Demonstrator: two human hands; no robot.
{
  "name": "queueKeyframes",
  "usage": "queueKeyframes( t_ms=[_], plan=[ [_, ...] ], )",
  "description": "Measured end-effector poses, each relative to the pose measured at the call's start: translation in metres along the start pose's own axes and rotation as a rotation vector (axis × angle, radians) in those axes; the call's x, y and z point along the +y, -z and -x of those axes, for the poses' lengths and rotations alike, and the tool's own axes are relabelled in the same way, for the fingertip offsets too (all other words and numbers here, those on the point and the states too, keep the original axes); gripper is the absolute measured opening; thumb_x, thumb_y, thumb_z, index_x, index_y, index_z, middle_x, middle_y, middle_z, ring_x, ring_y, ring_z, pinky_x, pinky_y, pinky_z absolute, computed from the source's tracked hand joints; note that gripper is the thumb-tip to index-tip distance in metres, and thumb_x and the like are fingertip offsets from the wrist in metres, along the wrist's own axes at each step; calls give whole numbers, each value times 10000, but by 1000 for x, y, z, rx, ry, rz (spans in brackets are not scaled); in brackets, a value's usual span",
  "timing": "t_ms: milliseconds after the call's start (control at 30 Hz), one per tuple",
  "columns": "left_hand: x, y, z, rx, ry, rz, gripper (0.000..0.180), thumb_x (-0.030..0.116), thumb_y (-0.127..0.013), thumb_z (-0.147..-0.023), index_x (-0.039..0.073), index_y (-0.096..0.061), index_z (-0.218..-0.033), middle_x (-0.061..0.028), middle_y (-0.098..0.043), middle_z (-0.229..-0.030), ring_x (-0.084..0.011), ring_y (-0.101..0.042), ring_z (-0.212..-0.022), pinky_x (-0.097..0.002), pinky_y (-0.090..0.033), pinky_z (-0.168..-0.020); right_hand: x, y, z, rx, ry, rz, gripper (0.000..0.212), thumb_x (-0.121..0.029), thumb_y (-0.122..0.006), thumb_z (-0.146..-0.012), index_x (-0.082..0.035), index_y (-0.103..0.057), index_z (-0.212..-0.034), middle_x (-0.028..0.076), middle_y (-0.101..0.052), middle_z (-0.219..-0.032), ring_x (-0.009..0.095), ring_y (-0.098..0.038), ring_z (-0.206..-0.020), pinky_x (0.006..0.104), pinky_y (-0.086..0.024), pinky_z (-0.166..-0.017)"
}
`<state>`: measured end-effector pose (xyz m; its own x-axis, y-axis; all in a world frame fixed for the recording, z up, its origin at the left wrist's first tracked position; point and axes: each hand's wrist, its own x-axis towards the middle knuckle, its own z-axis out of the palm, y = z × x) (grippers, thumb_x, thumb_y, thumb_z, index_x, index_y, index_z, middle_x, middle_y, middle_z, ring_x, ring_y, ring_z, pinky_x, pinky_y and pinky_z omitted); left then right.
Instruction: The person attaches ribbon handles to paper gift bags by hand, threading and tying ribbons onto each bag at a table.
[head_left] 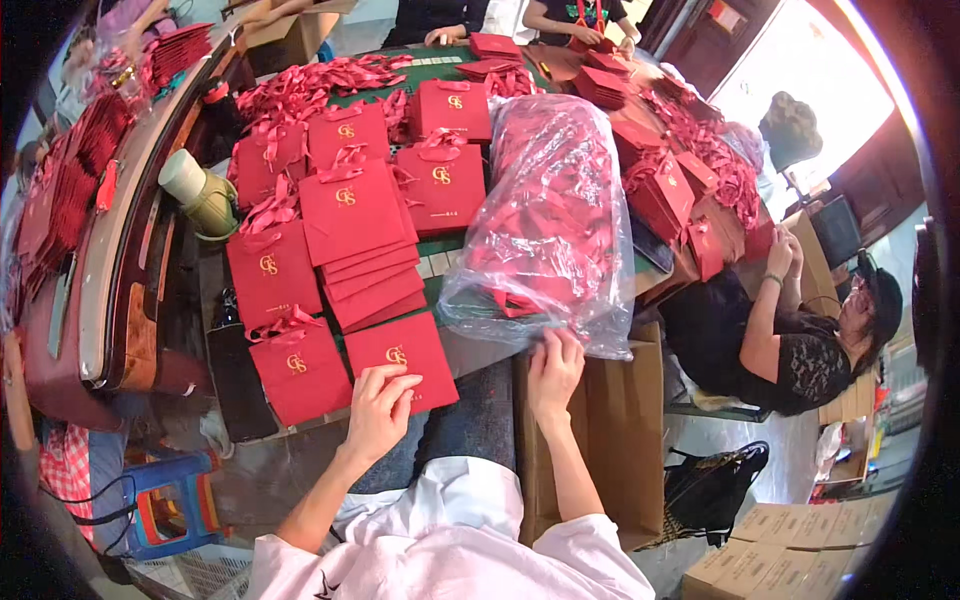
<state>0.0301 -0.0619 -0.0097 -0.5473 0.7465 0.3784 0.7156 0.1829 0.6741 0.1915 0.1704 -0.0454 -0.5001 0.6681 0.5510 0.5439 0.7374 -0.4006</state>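
My left hand [378, 408] rests with spread fingers on the near edge of a flat red paper gift bag [400, 355] lying on the table. My right hand [553, 368] pinches the lower edge of a large clear plastic sack [545, 225] stuffed with red bags and ribbons. Beyond the left hand lie several more flat red gift bags [350, 210] with red ribbon handles, fanned in overlapping stacks.
A tape roll on a green holder [198, 192] stands at the table's left. A brown cardboard box [610, 420] sits below the table edge. A seated person in black [800, 345] works at right; other people's hands [445, 36] work at the far end. Blue stool [165, 500] at lower left.
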Motion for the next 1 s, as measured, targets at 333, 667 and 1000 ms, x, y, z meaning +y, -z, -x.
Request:
queueKeyframes(
  t_ms=[333,667,1000],
  plan=[
    [7,-9,3,-27,-35,-7,214,18,-674,-807,86,-702,-1008,-104,-617,-1074,-311,-583,-994,-406,-480,-869,35,4,3,150,-103,99,414,-51,-630,-866,16,-524,-1261,230,-483,-1317,389,-433,-1255,489,-337,-1053],
    [5,-6,4,-26,-28,43,185,33,-678,-849,72,-707,-1028,-102,-623,-1068,-277,-620,-975,-373,-511,-839,-15,16,0,-12,-266,-484,80,-7,-648,-906,16,-623,-978,107,-587,-865,183,-593,-721,292,-473,-628],
    [-7,-9,6,-266,765,1127,333,334,-541,-1024,73,-690,-1166,4,-699,-933,-74,-606,-739,-226,-475,-653,-133,12,15,-356,-432,-1279,106,30,-651,-919,-21,-586,-985,5,-657,-927,44,-604,-804,192,-492,-714]
  ],
)
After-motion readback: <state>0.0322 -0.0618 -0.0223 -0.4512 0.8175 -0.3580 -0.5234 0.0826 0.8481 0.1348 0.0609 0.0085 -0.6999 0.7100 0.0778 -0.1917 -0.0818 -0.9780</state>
